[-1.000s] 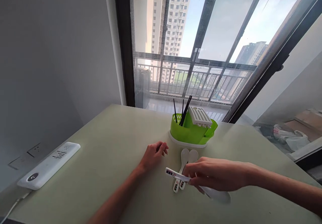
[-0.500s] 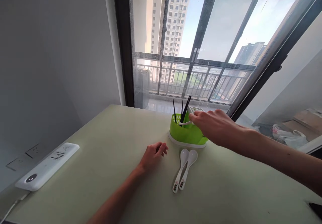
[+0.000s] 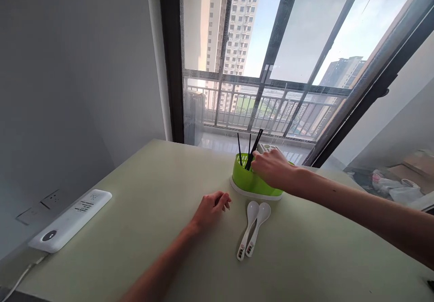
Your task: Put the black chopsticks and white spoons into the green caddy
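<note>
Our right hand (image 3: pixel 271 168) reaches into the green cutlery holder (image 3: pixel 249 181) among the black chopsticks (image 3: pixel 252 146); we cannot tell what it grips. Two white spoons (image 3: pixel 252 229) still lie on the table (image 3: pixel 135 229). Our left hand (image 3: pixel 212 207) rests loosely curled, empty.

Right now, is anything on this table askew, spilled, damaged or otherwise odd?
Nothing stands out. The green caddy stands upright with black chopsticks in it, the right hand over its top. Two white spoons lie neatly side by side; the left hand rests on the table.
</note>
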A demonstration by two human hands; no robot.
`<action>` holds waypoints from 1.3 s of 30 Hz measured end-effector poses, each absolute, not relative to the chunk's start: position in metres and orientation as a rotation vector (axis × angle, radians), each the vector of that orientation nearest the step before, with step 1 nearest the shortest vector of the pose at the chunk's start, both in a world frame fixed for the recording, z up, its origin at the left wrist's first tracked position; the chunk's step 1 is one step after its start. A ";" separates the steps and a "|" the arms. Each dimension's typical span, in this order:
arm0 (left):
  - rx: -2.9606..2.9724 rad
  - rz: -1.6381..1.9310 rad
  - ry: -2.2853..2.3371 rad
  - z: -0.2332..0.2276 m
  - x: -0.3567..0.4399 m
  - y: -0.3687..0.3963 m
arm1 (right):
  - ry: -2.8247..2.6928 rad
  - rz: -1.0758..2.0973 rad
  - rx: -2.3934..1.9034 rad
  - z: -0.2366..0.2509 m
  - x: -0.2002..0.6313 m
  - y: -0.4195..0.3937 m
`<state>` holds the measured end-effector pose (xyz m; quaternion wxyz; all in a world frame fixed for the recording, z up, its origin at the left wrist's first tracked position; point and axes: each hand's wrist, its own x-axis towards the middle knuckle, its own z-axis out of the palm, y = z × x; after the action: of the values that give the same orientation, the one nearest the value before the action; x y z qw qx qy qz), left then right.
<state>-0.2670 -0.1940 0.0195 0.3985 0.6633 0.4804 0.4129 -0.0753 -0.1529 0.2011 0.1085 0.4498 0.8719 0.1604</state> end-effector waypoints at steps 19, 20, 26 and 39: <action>1.708 1.037 1.207 0.020 -0.267 -0.195 | 2.892 0.512 0.630 0.170 -0.039 -0.195; 1.709 1.037 1.203 0.019 -0.267 -0.194 | 2.875 0.450 0.592 0.161 -0.032 -0.194; 1.709 1.036 1.207 0.015 -0.268 -0.192 | 2.861 0.265 0.569 0.100 0.001 -0.178; 1.713 1.035 1.221 0.016 -0.267 -0.192 | 3.019 0.396 0.476 0.075 -0.023 -0.167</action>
<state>-0.2674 -0.1919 0.0165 0.3881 0.6734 0.4800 0.4067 -0.0228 -0.1673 0.0755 0.0298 0.1544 0.9792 0.1284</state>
